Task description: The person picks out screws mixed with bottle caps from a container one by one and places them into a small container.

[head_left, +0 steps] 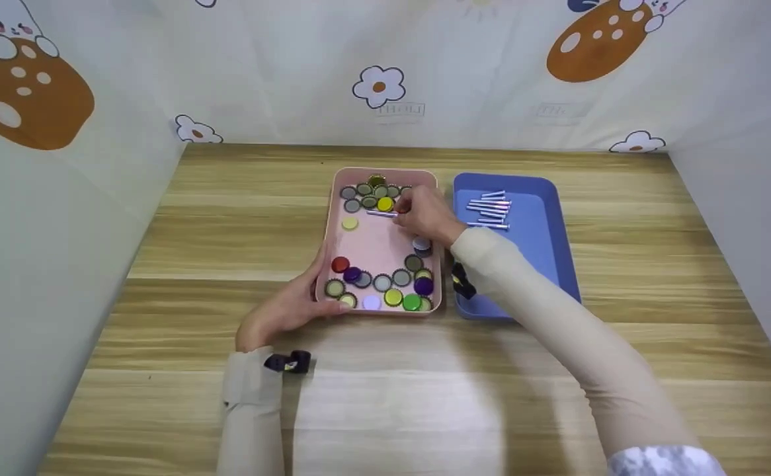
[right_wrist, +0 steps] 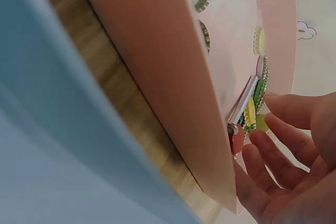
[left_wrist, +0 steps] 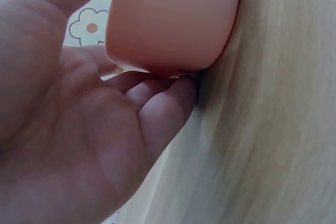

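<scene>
My left hand [head_left: 291, 301] grips the near left corner of a pink tray [head_left: 380, 248], thumb at the front rim and fingers along the outer side [left_wrist: 157, 108]. My right hand [head_left: 427, 215] reaches into the tray's far right part. In the right wrist view its thumb and fingers [right_wrist: 281, 166] stand apart, with nothing plainly held between them. Beside the fingertips lie silver headed metal pins [right_wrist: 243, 103] among bottle caps [right_wrist: 250, 111]. More bottle caps, several colours, lie at the near end, such as a green cap [head_left: 412, 302] and a red cap [head_left: 340, 264].
A blue tray [head_left: 531, 244] stands just right of the pink one, with several silver pins [head_left: 491, 206] in its far left part. My right forearm crosses over its near left side. Both trays stand on a wooden table [head_left: 180, 264] before a patterned curtain [head_left: 293, 66].
</scene>
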`<state>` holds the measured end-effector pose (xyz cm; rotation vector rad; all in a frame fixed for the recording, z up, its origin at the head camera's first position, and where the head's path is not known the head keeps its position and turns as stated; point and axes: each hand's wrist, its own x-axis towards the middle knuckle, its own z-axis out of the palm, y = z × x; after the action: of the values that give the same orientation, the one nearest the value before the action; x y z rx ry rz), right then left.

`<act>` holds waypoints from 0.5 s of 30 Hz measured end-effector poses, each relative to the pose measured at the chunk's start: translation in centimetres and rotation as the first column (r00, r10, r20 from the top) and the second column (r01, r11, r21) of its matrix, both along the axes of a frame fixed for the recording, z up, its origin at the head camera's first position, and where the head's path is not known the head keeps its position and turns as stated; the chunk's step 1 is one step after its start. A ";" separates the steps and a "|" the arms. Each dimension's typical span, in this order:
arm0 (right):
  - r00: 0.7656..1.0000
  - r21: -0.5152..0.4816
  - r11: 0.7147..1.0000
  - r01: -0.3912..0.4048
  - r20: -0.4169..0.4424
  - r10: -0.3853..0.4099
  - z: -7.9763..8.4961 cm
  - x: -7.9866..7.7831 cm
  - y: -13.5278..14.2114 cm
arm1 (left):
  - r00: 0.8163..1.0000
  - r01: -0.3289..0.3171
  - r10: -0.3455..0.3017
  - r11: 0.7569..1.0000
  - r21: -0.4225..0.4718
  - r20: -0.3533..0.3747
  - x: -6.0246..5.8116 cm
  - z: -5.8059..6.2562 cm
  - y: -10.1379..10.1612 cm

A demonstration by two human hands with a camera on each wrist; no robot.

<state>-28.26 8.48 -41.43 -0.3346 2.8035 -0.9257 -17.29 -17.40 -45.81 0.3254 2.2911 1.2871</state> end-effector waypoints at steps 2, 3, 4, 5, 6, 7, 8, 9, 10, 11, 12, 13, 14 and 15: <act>1.000 0.026 1.000 -0.006 -0.009 0.006 0.1 -0.1 -0.1 | 1.000 0.005 -0.005 1.000 -0.001 -0.014 0.0 -0.1 0.0; 1.000 0.031 0.999 -0.007 -0.007 0.008 0.1 -0.1 -0.1 | 1.000 0.003 -0.003 1.000 0.000 -0.009 0.0 -0.1 0.0; 1.000 0.037 0.999 -0.006 -0.003 0.006 0.2 -0.1 -0.1 | 1.000 0.003 -0.003 1.000 -0.002 -0.007 0.0 -0.1 0.0; 1.000 0.045 0.999 -0.006 -0.001 0.006 0.2 -0.1 -0.2 | 1.000 0.003 -0.003 1.000 -0.002 -0.002 0.0 -0.1 0.0; 1.000 0.051 0.999 -0.005 0.003 0.005 0.3 -0.2 -0.2 | 1.000 0.003 -0.003 1.000 -0.005 0.002 0.0 -0.2 0.0; 1.000 0.058 0.998 -0.002 0.010 0.002 0.3 -0.2 -0.3 | 1.000 0.001 -0.001 1.000 -0.004 0.006 -0.1 -0.2 0.1; 1.000 0.064 0.998 0.001 0.018 -0.003 0.3 -0.2 -0.3 | 1.000 0.002 -0.002 1.000 -0.003 0.009 -0.1 -0.2 0.0; 1.000 0.070 0.998 0.006 0.027 -0.008 0.4 -0.3 -0.3 | 1.000 0.000 0.000 1.000 -0.005 0.011 -0.1 -0.3 0.0; 0.999 0.078 0.997 0.009 0.035 -0.012 0.4 -0.3 -0.3 | 1.000 0.002 -0.002 1.000 -0.008 0.008 -0.1 -0.3 0.0; 0.999 0.085 0.996 0.010 0.041 -0.013 0.5 -0.3 -0.4 | 1.000 0.000 0.000 1.000 -0.008 0.008 -0.1 -0.3 0.0; 0.999 0.090 0.996 0.010 0.049 -0.014 0.5 -0.4 -0.4 | 1.000 0.001 -0.001 1.000 -0.010 0.003 -0.1 -0.2 0.0; 0.998 0.097 0.995 0.010 0.057 -0.015 0.5 -0.4 -0.4 | 1.000 0.002 -0.002 1.000 -0.013 0.000 -0.1 -0.2 0.0; 0.998 0.104 0.995 0.010 0.061 -0.016 0.5 -0.4 -0.4 | 1.000 0.004 -0.004 1.000 -0.013 -0.003 -0.1 -0.2 0.0; 0.998 0.112 0.994 0.008 0.065 -0.015 0.5 -0.4 -0.4 | 1.000 0.004 -0.004 1.000 -0.015 -0.006 0.0 -0.2 0.0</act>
<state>-28.70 8.07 -40.89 -0.2676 2.7858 -0.7640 -17.33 -17.36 -45.98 0.3288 2.3025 1.2682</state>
